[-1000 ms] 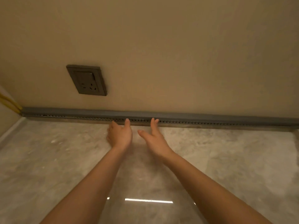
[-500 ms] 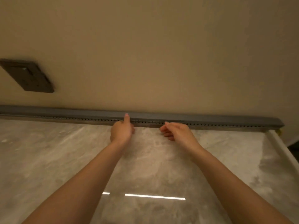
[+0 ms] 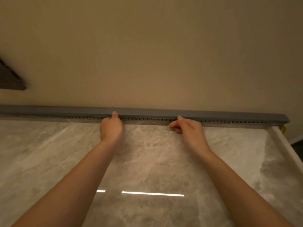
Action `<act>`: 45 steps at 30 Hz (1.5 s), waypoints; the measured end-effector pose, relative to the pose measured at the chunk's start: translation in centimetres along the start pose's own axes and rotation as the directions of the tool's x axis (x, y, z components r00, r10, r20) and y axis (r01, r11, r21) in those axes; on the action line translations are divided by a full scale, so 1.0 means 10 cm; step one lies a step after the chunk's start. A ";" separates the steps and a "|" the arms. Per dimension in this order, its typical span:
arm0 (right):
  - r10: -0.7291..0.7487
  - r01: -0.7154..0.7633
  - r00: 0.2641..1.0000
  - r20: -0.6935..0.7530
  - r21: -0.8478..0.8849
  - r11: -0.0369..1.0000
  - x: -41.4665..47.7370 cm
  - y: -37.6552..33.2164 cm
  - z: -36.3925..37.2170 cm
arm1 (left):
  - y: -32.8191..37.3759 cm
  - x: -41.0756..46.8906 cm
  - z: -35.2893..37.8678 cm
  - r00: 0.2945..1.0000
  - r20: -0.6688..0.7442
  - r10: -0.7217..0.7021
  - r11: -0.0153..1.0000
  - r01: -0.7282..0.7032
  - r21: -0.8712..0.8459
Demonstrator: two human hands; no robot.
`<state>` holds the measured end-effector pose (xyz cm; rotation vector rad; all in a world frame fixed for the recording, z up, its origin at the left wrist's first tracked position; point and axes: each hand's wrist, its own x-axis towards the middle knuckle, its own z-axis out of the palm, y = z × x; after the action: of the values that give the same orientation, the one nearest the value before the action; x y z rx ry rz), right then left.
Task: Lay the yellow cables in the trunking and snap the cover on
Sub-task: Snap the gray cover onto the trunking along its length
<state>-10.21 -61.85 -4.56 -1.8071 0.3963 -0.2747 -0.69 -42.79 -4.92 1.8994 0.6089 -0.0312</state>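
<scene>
Right hand (image 3: 188, 130) slid right; left hand (image 3: 111, 128) too touches cover (image 3: 147, 111), fingers (image 3: 114, 114) curled.

- Grey slotted plastic trunking (image 3: 147, 113) runs the whole far edge of the glossy marble-patterned surface (image 3: 147, 161). It sits tight against the plain beige wall (image 3: 147, 46), which closes off that side.
- Left hand (image 3: 111, 126) and right hand (image 3: 188, 130) sit against the trunking's front, well apart. The stretch of trunking between them is open from the front.
- Left forearm (image 3: 78, 177) and right forearm (image 3: 237, 177) cross the surface. The bare lane between them widens toward the near edge.
- The trunking front is unobstructed left of the left hand.
- A raised white lip (image 3: 287, 153) borders the right edge.
- A yellow cable end (image 3: 283, 128) hangs at the far right corner, just beside the trunking's end.
- A dark rectangular socket plate (image 3: 11, 79) sits on the wall at far left, above the trunking.
</scene>
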 end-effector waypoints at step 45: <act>0.033 -0.227 0.853 -0.521 -0.312 0.923 -0.09 0.52 -2.00 | 0.25 -1.05 0.61 0.760 0.630 -0.159 0.853 0.427 -0.300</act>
<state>-19.38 -80.40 -4.17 -2.0443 1.0008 -0.6214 -7.23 -52.98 -2.16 1.2388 0.4355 -0.6310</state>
